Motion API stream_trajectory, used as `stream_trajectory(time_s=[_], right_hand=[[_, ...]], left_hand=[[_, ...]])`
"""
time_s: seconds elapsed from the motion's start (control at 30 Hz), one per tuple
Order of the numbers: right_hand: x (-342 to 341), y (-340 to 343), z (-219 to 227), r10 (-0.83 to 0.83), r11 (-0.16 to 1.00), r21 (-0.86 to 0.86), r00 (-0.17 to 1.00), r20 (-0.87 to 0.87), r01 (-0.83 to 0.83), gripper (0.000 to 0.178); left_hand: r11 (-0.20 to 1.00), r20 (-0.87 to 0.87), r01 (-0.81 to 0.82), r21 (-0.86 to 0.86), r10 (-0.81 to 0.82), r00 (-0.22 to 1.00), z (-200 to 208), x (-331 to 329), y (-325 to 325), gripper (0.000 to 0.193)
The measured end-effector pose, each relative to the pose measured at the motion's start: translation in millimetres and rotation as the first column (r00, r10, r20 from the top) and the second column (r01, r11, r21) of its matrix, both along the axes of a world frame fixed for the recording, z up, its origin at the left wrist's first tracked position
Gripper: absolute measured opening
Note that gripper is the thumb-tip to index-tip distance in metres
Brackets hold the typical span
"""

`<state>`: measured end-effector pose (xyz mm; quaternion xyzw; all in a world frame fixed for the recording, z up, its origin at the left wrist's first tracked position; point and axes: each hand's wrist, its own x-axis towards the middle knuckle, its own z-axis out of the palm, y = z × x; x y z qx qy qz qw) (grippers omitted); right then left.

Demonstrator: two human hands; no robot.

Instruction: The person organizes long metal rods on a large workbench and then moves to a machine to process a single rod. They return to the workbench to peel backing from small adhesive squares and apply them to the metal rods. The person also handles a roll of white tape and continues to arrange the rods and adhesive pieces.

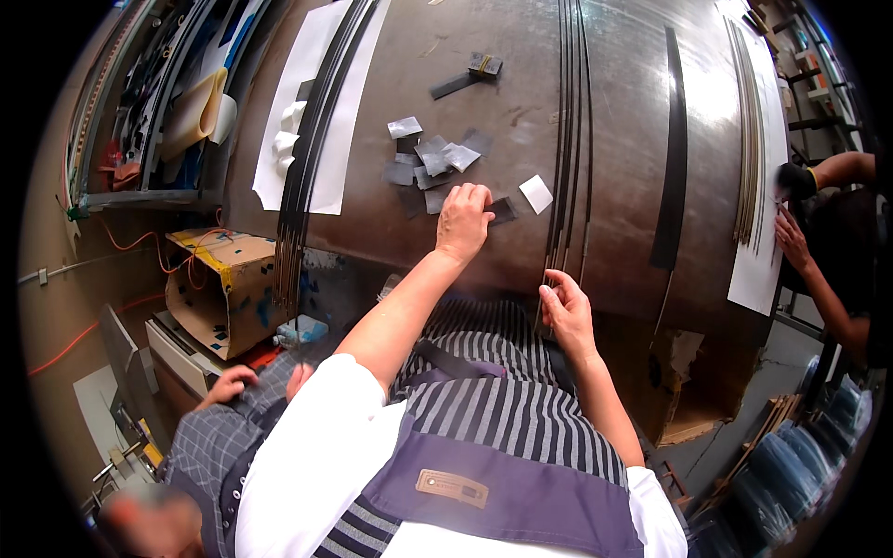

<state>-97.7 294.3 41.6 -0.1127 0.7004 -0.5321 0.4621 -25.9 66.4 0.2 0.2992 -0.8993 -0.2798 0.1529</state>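
Note:
Near the middle of the metal table (423,51), my left hand (463,223) has its fingers curled together at the left edge of a small dark square piece (503,210). Just beyond it lies a loose pile of grey and silvery square pieces (432,156). A white square (536,194) rests to the right of the dark one. My right hand (569,318), at the table's near edge, pinches the near end of a thin dark rod (561,139) between thumb and fingers. Several such rods lie side by side, pointing away from me.
More dark strips (319,126) lie on white paper (358,139) at left. A wide black strip (670,158) and thin rods (747,139) lie at right. Cardboard boxes (197,302) stand below. One person sits at left; another person's hand (793,240) touches the right edge.

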Motion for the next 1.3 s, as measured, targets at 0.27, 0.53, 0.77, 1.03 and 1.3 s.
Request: stream_trajectory(time_s=[0.27,0.53,0.77,1.03,1.3], right_hand=[[-0.7,1.7,1.1,0.014,1.000,0.024,0.997,-0.080,-0.012,0.031],[-5.2,-16.5,14.6,-0.016,0.996,-0.087,0.874,-0.486,-0.031,0.032],[-16.0,-15.7,20.1,0.063,0.992,-0.087,0.960,-0.272,-0.090,0.015],[-10.8,-8.3,32.3,-0.046,0.995,-0.088,0.997,-0.066,0.040,0.020],[-54.9,21.6,25.3,0.373,0.876,0.476,0.521,-0.768,0.074,0.031]], left_hand=[[0.998,-0.085,0.035,0.059,-0.030,0.996,-11.0,3.1,2.6,0.022],[0.921,-0.178,0.225,0.317,-0.176,0.968,31.7,9.9,24.9,0.017],[0.775,-0.197,0.267,0.572,-0.187,0.963,72.1,11.8,66.2,0.022],[0.563,0.010,0.055,0.824,-0.111,0.994,70.4,21.9,76.8,0.024],[0.532,-0.085,0.130,0.837,-0.110,0.990,64.8,22.7,99.6,0.040]])
